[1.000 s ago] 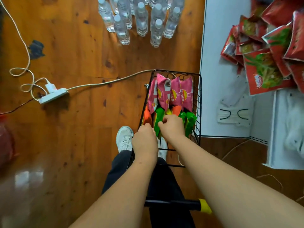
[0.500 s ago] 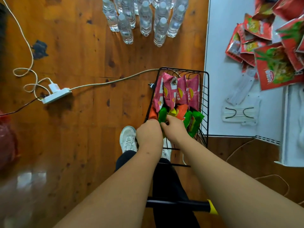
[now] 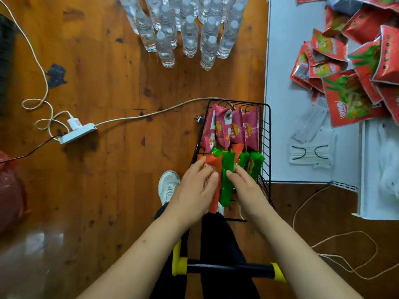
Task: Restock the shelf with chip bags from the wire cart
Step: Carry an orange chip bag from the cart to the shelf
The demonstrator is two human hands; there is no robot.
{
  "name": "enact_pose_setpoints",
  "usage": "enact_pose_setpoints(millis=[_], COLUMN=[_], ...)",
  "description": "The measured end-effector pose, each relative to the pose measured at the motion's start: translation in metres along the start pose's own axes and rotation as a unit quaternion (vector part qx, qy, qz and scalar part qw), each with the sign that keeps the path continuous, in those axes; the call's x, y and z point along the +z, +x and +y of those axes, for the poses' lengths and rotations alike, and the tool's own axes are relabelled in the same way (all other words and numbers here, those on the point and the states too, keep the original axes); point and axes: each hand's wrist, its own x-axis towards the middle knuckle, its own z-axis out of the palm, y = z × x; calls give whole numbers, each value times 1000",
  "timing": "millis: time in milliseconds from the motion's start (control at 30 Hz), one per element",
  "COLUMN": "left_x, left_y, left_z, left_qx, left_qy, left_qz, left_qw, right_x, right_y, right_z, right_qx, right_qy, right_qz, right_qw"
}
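A black wire cart [image 3: 266, 134] stands on the wooden floor beside a white shelf [image 3: 285, 87]. Pink chip bags [image 3: 232, 128] fill its far half, green bags [image 3: 254, 164] its near right. My left hand [image 3: 195, 190] grips an orange chip bag [image 3: 216, 169], lifted partly out of the near end. My right hand [image 3: 245, 186] presses against a green chip bag [image 3: 227, 175] held upright next to the orange one. Both bags sit between my two hands. Red chip bags [image 3: 349, 98] lie piled on the shelf at the right.
Several water bottles [image 3: 187, 37] stand on the floor beyond the cart. A white power strip [image 3: 76, 132] and cords lie at the left. Face masks [image 3: 311, 155] rest on the shelf. The cart's black and yellow handle [image 3: 228, 269] is near me. My white shoe [image 3: 168, 186] is by the cart.
Both hands have risen from among the bags, pulling an orange and a green bag up and towards me. The view has shifted slightly left.
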Motion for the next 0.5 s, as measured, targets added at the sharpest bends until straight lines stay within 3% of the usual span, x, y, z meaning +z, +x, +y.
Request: enact_pose_setpoints(millis=[67,167,367,433,500], left_x=[-12,-25,-54,-74,-99], left_y=[0,6,-1,-12,-31], left_z=[16,32,91,117,150], left_qx=[9,56,98,105,110], left_qy=[-43,-4,56,170,288], left_qz=[-18,-9,30,30,-18], left_qw=[999,998,993,979,951], right_x=[-5,-17,-41,-48,-51], right_y=[-8,-21,-70,-96,-136], right_z=[-11,-31,-86,-106,-132], right_qx=[-3,-31,-78,-85,-105], right_qy=[26,40,-33,-24,-33], right_qz=[22,36,82,74,46], right_qw=[999,998,993,993,993])
